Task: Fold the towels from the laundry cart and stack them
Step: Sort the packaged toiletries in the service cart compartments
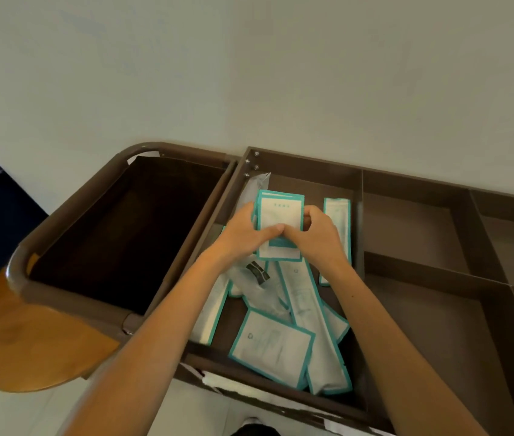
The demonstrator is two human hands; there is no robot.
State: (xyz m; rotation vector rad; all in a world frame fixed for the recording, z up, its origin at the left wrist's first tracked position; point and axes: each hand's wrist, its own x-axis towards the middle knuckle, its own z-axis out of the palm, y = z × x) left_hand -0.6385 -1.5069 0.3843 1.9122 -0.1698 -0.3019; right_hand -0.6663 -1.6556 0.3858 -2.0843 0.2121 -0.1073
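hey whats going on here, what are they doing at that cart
A person stands at a brown cart and grips a teal-edged packet between the left hand and the right hand, holding it above one of the top compartments. More loose packets of the same kind lie jumbled in that compartment beneath the hands. The dark laundry bag hangs to the left. No towel shows in this view.

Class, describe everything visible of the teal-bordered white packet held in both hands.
The flat rectangular white packet with a teal border looks like thin paper, with teal print near its top and a teal band near its bottom. It faces the camera above the brown cart compartment, more packets seemingly behind it. The left hand and right hand pinch its lower half from either side.
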